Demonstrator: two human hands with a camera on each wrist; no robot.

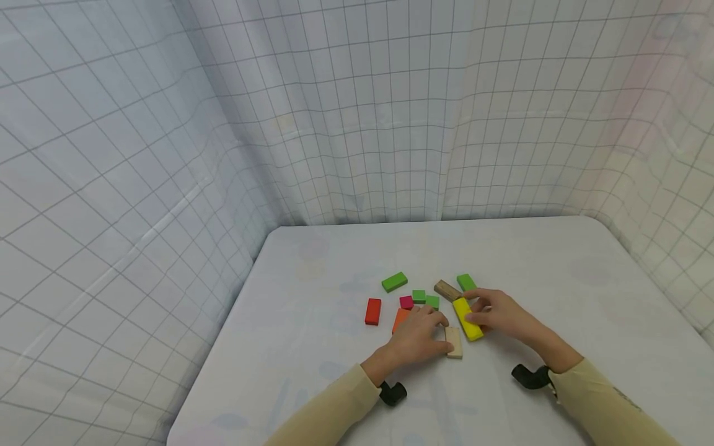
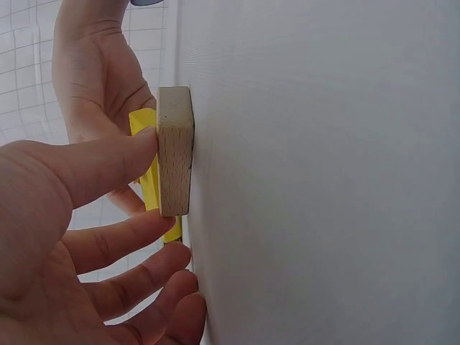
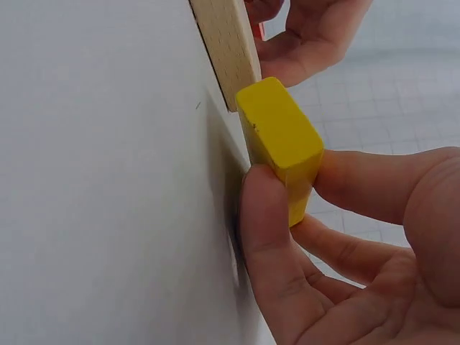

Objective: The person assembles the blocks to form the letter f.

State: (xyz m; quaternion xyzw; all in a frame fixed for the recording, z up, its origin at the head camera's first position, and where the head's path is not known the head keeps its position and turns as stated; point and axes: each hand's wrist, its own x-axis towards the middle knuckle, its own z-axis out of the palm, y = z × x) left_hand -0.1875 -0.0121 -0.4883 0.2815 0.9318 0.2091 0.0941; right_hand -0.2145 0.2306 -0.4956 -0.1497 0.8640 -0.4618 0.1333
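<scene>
My left hand has its thumb and index finger on a plain pale wooden block that lies on the table; in the left wrist view the thumb touches one face of this block and the index finger its end. Just to the right, my right hand pinches a yellow block between thumb and fingers. In the right wrist view the yellow block stands close to the pale block's end, one finger reaching along its table side. An orange block is partly hidden behind the left hand.
Beyond the hands lie a brown wooden block, a green block and another green block. Small green cubes and a pink cube sit nearer, with a red block to the left. Gridded white curtains surround the white table.
</scene>
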